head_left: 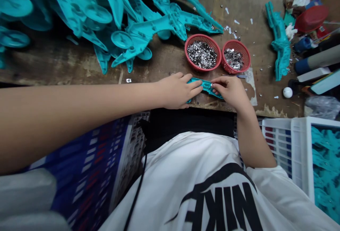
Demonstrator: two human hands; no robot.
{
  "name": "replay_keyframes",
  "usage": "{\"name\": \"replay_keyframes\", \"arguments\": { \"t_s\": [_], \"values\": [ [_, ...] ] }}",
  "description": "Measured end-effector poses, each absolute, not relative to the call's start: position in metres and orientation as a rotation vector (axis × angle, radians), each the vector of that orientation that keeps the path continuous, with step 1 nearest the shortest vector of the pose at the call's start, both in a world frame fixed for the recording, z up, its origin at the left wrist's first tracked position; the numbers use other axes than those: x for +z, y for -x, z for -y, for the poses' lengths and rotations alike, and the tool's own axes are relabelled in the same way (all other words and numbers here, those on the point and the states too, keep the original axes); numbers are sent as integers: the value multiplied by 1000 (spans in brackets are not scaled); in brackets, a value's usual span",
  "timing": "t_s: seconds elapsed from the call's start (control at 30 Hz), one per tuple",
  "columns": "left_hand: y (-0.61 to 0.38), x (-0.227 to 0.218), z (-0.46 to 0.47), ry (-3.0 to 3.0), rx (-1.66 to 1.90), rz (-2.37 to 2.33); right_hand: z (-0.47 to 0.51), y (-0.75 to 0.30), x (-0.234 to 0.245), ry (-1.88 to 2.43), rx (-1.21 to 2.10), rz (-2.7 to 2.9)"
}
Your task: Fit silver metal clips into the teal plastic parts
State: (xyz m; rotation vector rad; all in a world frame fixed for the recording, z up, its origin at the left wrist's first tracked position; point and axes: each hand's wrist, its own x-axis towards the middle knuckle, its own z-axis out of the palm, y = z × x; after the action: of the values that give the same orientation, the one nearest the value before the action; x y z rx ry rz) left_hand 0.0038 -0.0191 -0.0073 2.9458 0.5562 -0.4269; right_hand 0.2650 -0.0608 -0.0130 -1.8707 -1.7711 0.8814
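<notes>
A long teal plastic part (206, 85) lies at the front edge of the wooden table. My left hand (180, 88) is laid across its left end, fingers over the top, holding it against the tabletop. My right hand (230, 90) is pinched over the part's right half, with thumb and forefinger closed on a small shiny metal clip (211, 85) that touches the part. Just beyond stand two red baskets, the larger basket (187, 58) and the smaller basket (247, 64), both filled with small metal clips. A thin metal tool (240, 76) lies by the smaller one.
Many teal parts (148, 29) are heaped at the back left. Another teal part (280, 46) lies to the right, beside clutter and a white ball (287, 92). A white crate (301, 153) of teal pieces stands at lower right; a loose clip (129, 80) sits left.
</notes>
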Motion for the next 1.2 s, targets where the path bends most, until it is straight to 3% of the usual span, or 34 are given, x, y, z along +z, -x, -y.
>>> {"name": "replay_keyframes", "arguments": {
  "t_s": [0.53,1.2],
  "values": [
    [-3,-9,20,-2943,-398,-569,57,-248,-5,1970,418,2192],
    [0,-10,14,-2898,-412,-546,57,-248,-9,1931,307,2322]
  ]
}}
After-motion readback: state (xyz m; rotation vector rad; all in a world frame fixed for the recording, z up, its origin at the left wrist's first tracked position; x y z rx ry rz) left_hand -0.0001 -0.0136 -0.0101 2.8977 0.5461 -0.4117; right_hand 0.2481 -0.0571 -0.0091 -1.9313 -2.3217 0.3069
